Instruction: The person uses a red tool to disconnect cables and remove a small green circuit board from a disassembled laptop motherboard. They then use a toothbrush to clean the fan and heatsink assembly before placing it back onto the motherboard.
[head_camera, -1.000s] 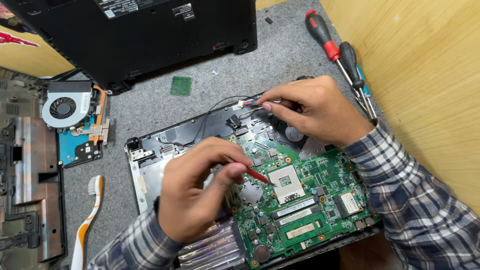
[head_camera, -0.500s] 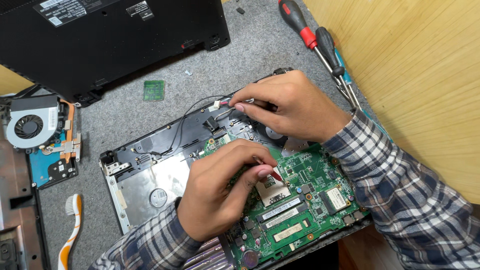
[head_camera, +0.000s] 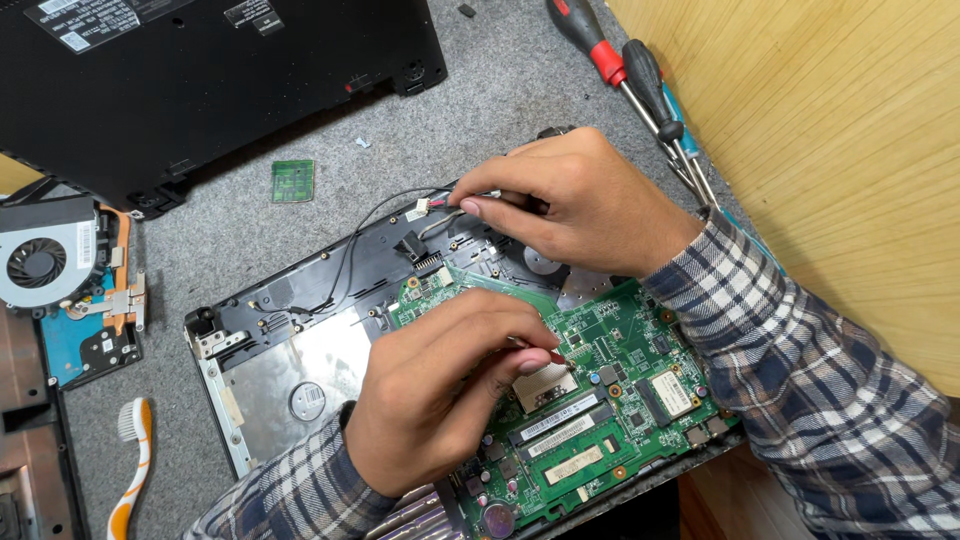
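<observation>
Head view, near to far: at 6 o'clock the left hand (head_camera: 440, 400) is curled over the green circuit board (head_camera: 600, 390), fingertips pinched shut on a thin red-tipped tool (head_camera: 553, 354) whose end rests by the square metal chip socket (head_camera: 545, 385). Most of the tool is hidden in the fist, so what kind it is cannot be told. The board sits in the open black laptop base (head_camera: 300, 300), which fills the middle of the grey mat (head_camera: 240, 240).

Toward 12 o'clock, the right hand (head_camera: 580, 200) reaches over the base's far edge, thumb and forefinger closed on a thin wire near its small white plug (head_camera: 418, 209); the wire trails along the base toward 9 o'clock.

To do this well, I judge the grip belongs on the plug, not the wire, while the tool hand stays light.

Further out: 2 screwdrivers (head_camera: 625, 70) at 1 o'clock, a small green chip board (head_camera: 293, 181) at 11, a cooling fan (head_camera: 45, 260) at 9, a toothbrush (head_camera: 130, 460) at 7.
</observation>
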